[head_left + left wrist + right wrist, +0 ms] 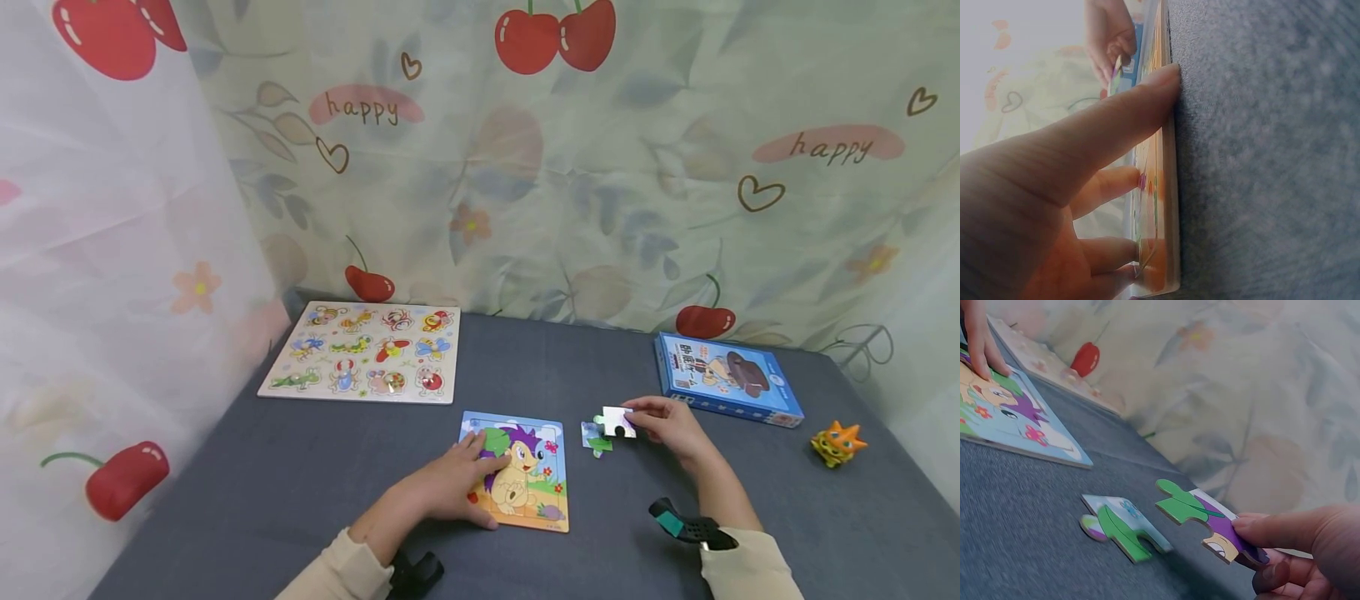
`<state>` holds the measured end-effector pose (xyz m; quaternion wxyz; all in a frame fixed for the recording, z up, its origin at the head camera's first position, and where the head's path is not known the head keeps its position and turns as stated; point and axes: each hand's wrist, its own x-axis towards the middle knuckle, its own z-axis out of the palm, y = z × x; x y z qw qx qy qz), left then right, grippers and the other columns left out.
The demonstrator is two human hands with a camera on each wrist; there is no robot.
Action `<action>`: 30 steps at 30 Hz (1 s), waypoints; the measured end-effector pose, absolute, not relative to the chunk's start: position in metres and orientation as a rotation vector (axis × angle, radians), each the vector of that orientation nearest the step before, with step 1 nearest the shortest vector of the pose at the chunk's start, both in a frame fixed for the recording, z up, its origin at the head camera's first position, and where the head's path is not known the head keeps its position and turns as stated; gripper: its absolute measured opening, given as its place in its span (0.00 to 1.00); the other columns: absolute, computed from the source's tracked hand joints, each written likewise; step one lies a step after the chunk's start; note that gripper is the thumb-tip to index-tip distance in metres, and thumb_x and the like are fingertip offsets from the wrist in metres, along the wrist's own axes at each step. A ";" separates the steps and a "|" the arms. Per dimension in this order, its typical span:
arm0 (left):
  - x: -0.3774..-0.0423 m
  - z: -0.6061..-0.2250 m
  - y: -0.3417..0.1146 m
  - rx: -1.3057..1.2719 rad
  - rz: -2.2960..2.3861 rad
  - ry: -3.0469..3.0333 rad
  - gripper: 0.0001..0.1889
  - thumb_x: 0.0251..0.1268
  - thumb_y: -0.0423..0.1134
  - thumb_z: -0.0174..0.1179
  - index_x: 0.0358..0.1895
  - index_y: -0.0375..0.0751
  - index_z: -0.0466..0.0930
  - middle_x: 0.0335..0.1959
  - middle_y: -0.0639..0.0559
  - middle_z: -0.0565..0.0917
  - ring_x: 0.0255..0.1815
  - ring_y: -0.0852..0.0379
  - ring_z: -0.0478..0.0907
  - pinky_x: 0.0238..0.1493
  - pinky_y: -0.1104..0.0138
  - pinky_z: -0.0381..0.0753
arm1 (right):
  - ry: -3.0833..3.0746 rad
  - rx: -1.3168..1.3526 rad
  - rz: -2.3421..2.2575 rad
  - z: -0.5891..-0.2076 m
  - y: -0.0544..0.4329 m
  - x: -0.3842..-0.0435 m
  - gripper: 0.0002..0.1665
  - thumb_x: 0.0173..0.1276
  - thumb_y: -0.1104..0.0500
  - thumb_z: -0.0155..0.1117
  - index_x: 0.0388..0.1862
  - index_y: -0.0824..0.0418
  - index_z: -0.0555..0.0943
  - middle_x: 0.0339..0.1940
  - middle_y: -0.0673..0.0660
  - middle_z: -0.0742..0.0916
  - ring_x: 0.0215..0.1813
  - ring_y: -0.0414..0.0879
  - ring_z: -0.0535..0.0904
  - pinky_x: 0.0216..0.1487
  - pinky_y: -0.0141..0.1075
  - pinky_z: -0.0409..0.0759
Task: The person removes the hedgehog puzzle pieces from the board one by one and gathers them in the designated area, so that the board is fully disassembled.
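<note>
A hedgehog jigsaw board (pixel 553 500) lies flat on the dark grey table. My left hand (pixel 457 479) rests on its left side, fingers spread over the picture and thumb at the near edge; the left wrist view shows this thumb (pixel 1122 115) along the board's side. Right of the board, my right hand (pixel 671 429) pinches a jigsaw piece (pixel 1213 519) between thumb and fingers, raised off the table. That piece has green, purple and cream parts with part of an eye. Below it, a second jigsaw piece (pixel 1124 528), light blue and green, lies on the cloth.
At the back left lies a white insect puzzle board (pixel 367 354). A blue game box (pixel 731 379) stands behind my right hand, with a small orange-and-yellow toy figure (pixel 837 443) farther right. A patterned curtain (pixel 570 208) hangs along the table's back edge.
</note>
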<state>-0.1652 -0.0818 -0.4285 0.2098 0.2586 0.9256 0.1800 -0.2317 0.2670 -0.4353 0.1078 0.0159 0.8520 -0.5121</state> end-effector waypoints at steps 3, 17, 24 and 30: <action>-0.165 -0.428 -0.082 0.717 0.498 2.572 0.43 0.48 0.61 0.66 0.70 0.60 0.60 0.75 0.42 0.49 0.76 0.42 0.42 0.70 0.46 0.55 | 2.515 0.057 -1.498 -0.437 0.273 -0.230 0.28 0.65 0.47 0.61 0.56 0.66 0.76 0.34 0.41 0.84 0.37 0.40 0.72 0.35 0.32 0.72; -0.164 -0.428 -0.082 0.704 0.511 2.563 0.42 0.47 0.60 0.67 0.69 0.61 0.61 0.75 0.42 0.49 0.76 0.42 0.43 0.69 0.45 0.56 | 2.490 0.128 -1.520 -0.443 0.297 -0.223 0.28 0.65 0.47 0.61 0.53 0.67 0.76 0.31 0.38 0.84 0.34 0.38 0.73 0.33 0.30 0.72; -0.165 -0.427 -0.082 0.710 0.512 2.564 0.43 0.47 0.60 0.67 0.69 0.61 0.61 0.75 0.42 0.49 0.76 0.43 0.42 0.70 0.46 0.56 | 2.493 0.164 -1.458 -0.445 0.302 -0.220 0.29 0.63 0.45 0.62 0.54 0.65 0.76 0.32 0.39 0.84 0.35 0.38 0.73 0.34 0.31 0.73; -0.166 -0.427 -0.082 0.712 0.509 2.564 0.43 0.47 0.60 0.67 0.69 0.61 0.61 0.75 0.43 0.49 0.76 0.43 0.42 0.70 0.46 0.56 | 2.490 0.174 -1.437 -0.445 0.301 -0.221 0.28 0.63 0.46 0.63 0.53 0.66 0.77 0.30 0.40 0.84 0.32 0.37 0.73 0.31 0.30 0.72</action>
